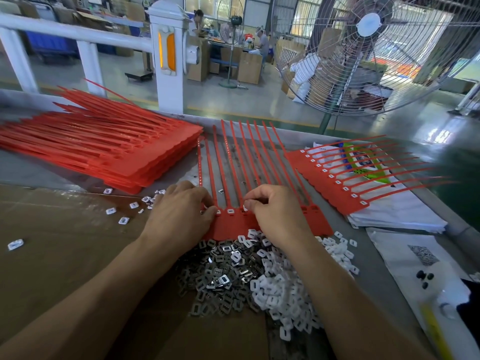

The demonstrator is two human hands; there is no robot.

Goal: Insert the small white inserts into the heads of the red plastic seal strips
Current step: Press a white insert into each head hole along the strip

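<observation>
While both hands work at one sheet of seals, each thing lies where it serves that sheet, so every place below is given from it.

Right grip: the right hand (276, 216) has thumb and fingertips closed together on a small white insert (245, 207) over a socket near the middle of the sheet's head row, seemingly to press it home.

Left grip: the left hand (179, 216) lies curled on the left end of the head row, its fingertips at an end socket, likely pinning the sheet so it cannot slide; whether it pinches anything I cannot tell.

Sheet of seals: the red sheet (235, 226) lies flat on the counter (389, 258), heads toward the person, tails fanned away; two sockets between the hands already show white, the ones right of the right hand look empty.

Supply: the white inserts (279, 292) sit heaped just nearer than the heads, mixed with a pile of metal clips (215, 279), within a short reach of either hand.

Strays: a few loose inserts (124, 220) lie to its left on cardboard (65, 245).

Unfilled stock: a stack of red sheets (104, 152) waits farther left.

Finished: a filled sheet (332, 185) rests to its right on white bags (397, 216).
</observation>
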